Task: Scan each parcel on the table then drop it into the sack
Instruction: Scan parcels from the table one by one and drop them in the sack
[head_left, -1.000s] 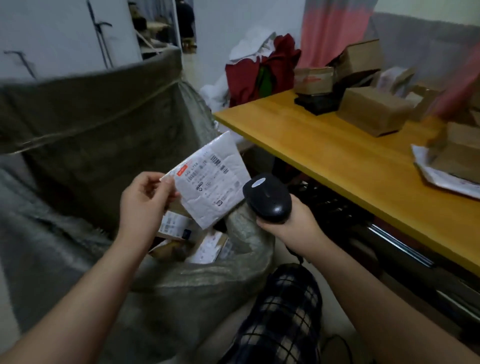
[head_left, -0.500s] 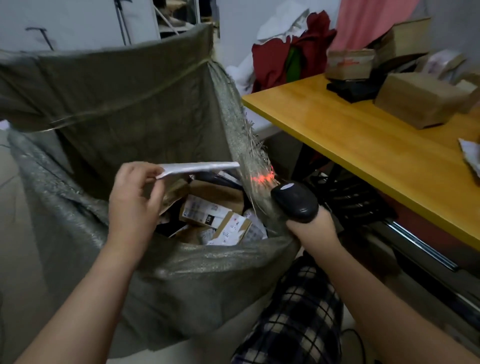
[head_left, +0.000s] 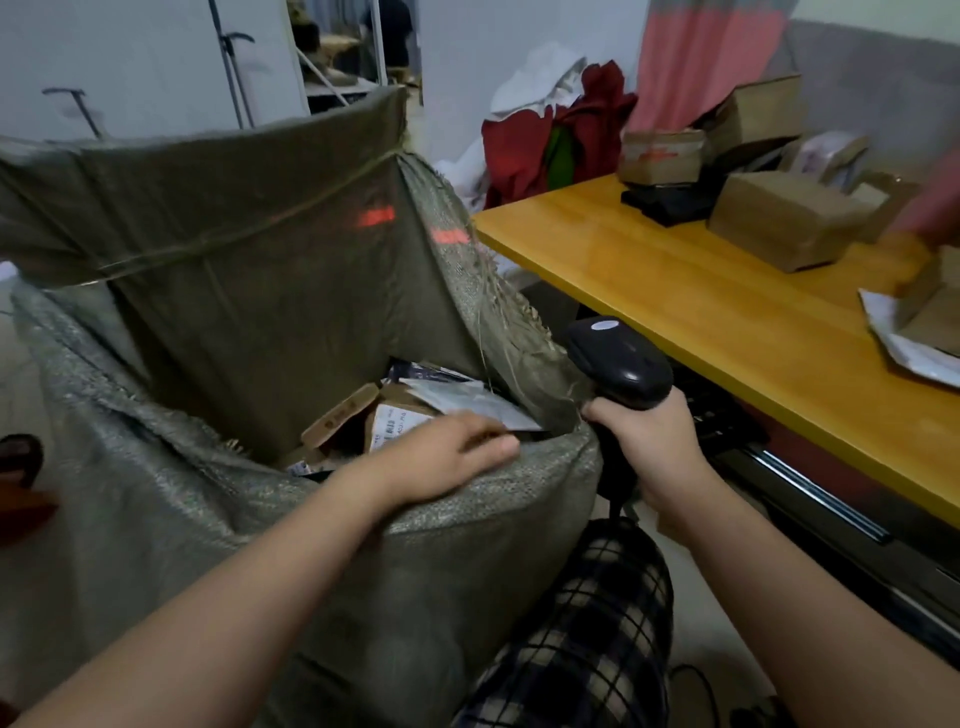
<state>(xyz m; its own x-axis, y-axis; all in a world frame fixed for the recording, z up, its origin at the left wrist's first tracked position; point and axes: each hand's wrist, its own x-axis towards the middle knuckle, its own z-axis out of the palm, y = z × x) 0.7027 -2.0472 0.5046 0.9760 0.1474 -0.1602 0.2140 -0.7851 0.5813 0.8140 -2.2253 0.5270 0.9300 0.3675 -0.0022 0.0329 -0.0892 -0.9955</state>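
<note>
PARCEL IN THE SACK: Your left hand (head_left: 447, 457) reaches over the near rim of the grey-green woven sack (head_left: 156, 493), fingers straight and loose, holding nothing. The flat white plastic mailer (head_left: 467, 402) lies just beyond your fingertips on top of the brown cardboard parcels (head_left: 343, 415) already inside; whether you touch it cannot be told. Your right hand (head_left: 649, 452), well apart from the left, is wrapped round the handle of the black handheld barcode scanner (head_left: 618, 364), held just beside the sack's frayed right edge. Red patches of light (head_left: 376, 215) show on the sack's far inner wall. To your right, plain brown cardboard boxes (head_left: 779, 218) stand at the far end of the yellow wooden tabletop (head_left: 649, 280), and another white mailer (head_left: 904, 348) lies partly under a box.
</note>
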